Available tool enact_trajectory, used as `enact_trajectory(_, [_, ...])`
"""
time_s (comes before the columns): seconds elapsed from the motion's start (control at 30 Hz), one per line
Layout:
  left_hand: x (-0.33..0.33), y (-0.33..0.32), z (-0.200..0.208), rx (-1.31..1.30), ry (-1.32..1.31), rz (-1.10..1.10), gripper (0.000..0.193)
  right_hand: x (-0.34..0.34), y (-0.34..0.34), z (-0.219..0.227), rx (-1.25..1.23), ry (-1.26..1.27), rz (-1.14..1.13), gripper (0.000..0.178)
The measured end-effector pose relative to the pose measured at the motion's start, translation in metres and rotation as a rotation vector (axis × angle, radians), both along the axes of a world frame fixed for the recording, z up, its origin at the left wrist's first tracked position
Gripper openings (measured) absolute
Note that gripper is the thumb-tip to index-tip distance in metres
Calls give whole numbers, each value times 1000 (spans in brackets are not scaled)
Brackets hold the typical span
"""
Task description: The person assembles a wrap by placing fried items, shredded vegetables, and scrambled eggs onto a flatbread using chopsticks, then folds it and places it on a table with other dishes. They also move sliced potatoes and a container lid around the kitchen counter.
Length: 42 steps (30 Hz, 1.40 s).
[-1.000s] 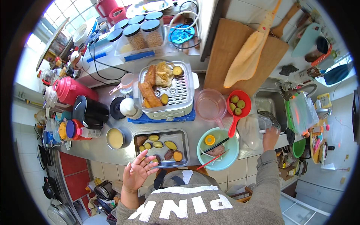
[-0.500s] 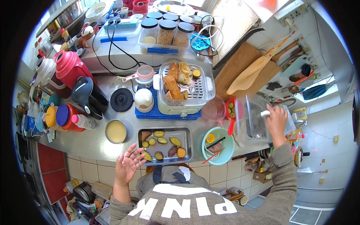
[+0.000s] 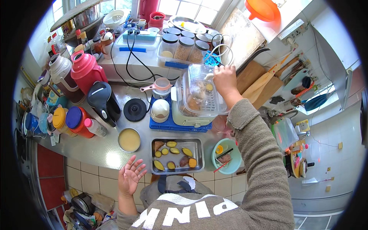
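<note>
My right hand point(image 3: 225, 80) is closed on the white handle of a clear plastic lid point(image 3: 197, 73), which is over the steamer point(image 3: 184, 119) on the counter. Through the lid, food pieces show blurred on the steamer's rack; whether the lid touches the rim I cannot tell. My left hand point(image 3: 131, 175) is open, palm up and fingers spread, holding nothing. It is left of a metal tray point(image 3: 202, 156) holding several cut sweet potato pieces point(image 3: 174, 150). A bowl of pale yellow liquid point(image 3: 129, 140) stands beyond this hand.
Left of the steamer are a white egg-shaped appliance point(image 3: 160, 109), a pink strainer point(image 3: 163, 83) and a round black lid point(image 3: 135, 110). A black kettle point(image 3: 102, 103) and thermoses point(image 3: 83, 65) stand farther left. A mint-green basin point(image 3: 237, 160) is right of the tray. Cords point(image 3: 132, 55) hang behind.
My right hand has carried the clear lid from the right side of the counter leftward to the steamer. The left hand stays open near the tray. The view has shifted slightly.
</note>
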State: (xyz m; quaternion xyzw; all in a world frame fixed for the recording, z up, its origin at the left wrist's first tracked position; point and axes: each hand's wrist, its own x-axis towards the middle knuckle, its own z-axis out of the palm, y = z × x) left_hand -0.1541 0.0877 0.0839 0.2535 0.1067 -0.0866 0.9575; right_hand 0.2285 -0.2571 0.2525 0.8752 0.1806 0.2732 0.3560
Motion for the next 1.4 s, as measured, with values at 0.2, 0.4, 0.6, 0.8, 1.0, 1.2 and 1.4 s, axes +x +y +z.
enact_trajectory(0.2, [-16, 8, -18, -28, 46, 46, 64, -6, 2, 10, 77, 69, 52, 27])
enact_trajectory(0.4, [-4, 3, -11, -14, 51, 0, 63, -6, -6, 1, 123, 17, 115, 42])
enact_trajectory(0.6, [6, -2, -10, 10, 58, -29, 63, -4, -6, 1, 145, -3, 175, 47])
enact_trajectory(0.8, [9, -9, -13, -2, 50, -50, 66, 2, -4, -6, 148, -41, 156, 45])
enact_trajectory(1.0, [8, -16, -15, -14, 62, -42, 65, -5, 1, -7, 168, -55, 187, 32])
enact_trajectory(1.2, [11, -20, -15, -15, 55, -64, 65, -2, 2, -6, 144, -57, 140, 33])
enact_trajectory(1.4, [11, -18, -17, -8, 51, -71, 65, -5, 1, -10, 137, -28, 143, 34])
